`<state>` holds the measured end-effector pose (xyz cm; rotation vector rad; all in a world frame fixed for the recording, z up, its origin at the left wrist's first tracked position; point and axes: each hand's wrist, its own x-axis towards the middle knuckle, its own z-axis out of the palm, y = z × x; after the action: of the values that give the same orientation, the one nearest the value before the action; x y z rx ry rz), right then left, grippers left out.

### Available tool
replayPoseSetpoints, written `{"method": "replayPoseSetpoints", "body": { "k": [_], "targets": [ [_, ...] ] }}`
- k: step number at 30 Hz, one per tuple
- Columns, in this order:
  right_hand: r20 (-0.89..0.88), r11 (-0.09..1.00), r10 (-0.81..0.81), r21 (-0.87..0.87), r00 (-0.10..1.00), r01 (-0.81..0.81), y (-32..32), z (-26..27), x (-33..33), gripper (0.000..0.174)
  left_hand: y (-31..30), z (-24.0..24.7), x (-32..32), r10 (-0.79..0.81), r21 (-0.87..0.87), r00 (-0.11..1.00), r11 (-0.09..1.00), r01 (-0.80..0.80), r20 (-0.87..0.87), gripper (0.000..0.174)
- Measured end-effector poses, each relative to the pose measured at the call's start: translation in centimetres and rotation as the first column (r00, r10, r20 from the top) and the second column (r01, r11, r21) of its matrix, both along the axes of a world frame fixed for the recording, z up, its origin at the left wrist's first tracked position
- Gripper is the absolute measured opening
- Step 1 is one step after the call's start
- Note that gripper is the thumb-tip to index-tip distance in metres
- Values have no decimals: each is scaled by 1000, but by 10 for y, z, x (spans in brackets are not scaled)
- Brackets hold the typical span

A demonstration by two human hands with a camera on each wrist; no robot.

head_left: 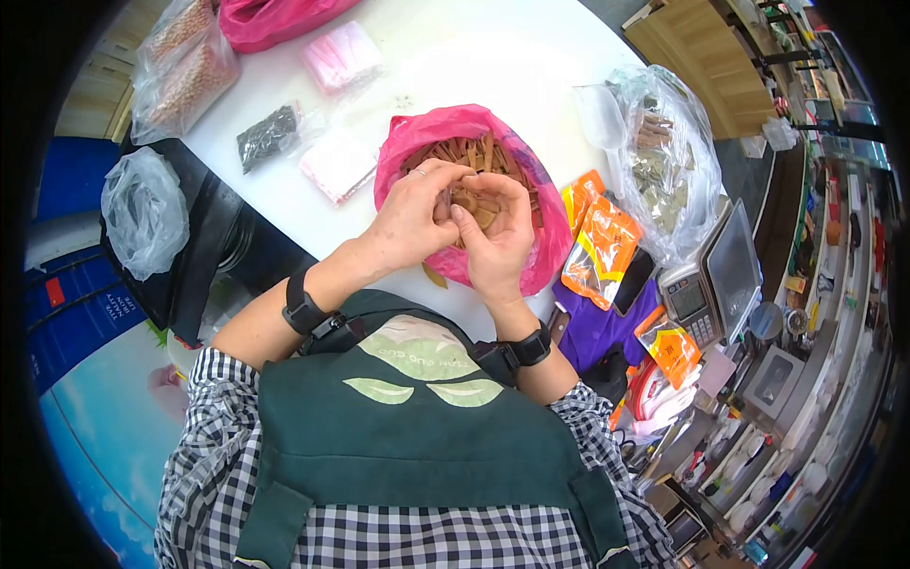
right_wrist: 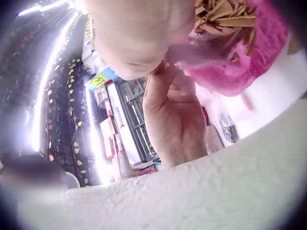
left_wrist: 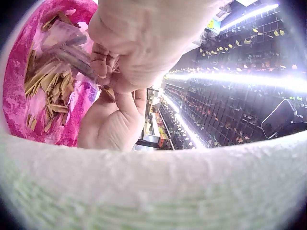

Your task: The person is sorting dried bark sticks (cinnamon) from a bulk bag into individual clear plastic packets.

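Both hands meet over a pink plastic bag [head_left: 550,242] filled with brown strips of dried bark [head_left: 462,152]. A small clear plastic bag [left_wrist: 60,38] hangs under the fingers, with dark brown pieces showing through its film. My left hand [head_left: 412,216] pinches the top of this clear bag with bent fingers. Opposite it, my right hand [head_left: 504,245] grips the same bag top, thumb pointing up toward the other hand. The fingertips come together in the left wrist view, where the palms hide much of the gathered film.
White packets [head_left: 339,171] and a dark-filled packet [head_left: 268,137] lie left on the white table [head_left: 474,57]. Orange pouches [head_left: 603,248], a scale [head_left: 692,303], and a large clear bag [head_left: 668,190] with a scoop [head_left: 601,116] stand right. One bark piece [head_left: 434,276] lies near the table's front edge.
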<state>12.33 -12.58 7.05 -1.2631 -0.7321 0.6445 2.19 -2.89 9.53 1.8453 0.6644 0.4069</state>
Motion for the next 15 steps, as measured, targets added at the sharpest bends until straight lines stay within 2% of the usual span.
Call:
{"method": "replayPoseSetpoints", "body": {
  "k": [5,7,8,10,11,12,13,14,15],
  "targets": [
    [98,995,74,57,992,-80,-3,15,7,40,2,2,-2,-3,-42,1000,999,2,-12,53],
    [-42,982,55,183,998,-46,-4,20,11,37,3,9,-4,-22,-76,1000,997,21,-8,53],
    [-43,982,54,184,998,-45,-6,19,15,37,6,8,-5,-23,-76,1000,997,22,-9,53],
    [47,1000,-9,20,999,8,-13,15,22,34,12,4,-10,-19,-106,998,994,14,-52,53],
    [15,998,-63,-22,998,63,-14,12,23,27,11,6,-13,-18,-102,999,995,13,-50,53],
    [20,998,-65,-10,998,65,-12,10,29,27,12,10,-14,-4,-252,1000,968,11,30,53],
    [114,994,-66,-77,991,75,-15,8,32,22,12,11,-18,16,-405,995,914,25,98,52],
    [198,984,-53,-159,979,86,-24,6,31,18,11,7,-22,14,-419,996,908,24,89,52],
    [194,983,-49,-165,980,82,-28,2,29,18,15,0,-23,-14,-367,999,930,32,52,53]
  ]
}}
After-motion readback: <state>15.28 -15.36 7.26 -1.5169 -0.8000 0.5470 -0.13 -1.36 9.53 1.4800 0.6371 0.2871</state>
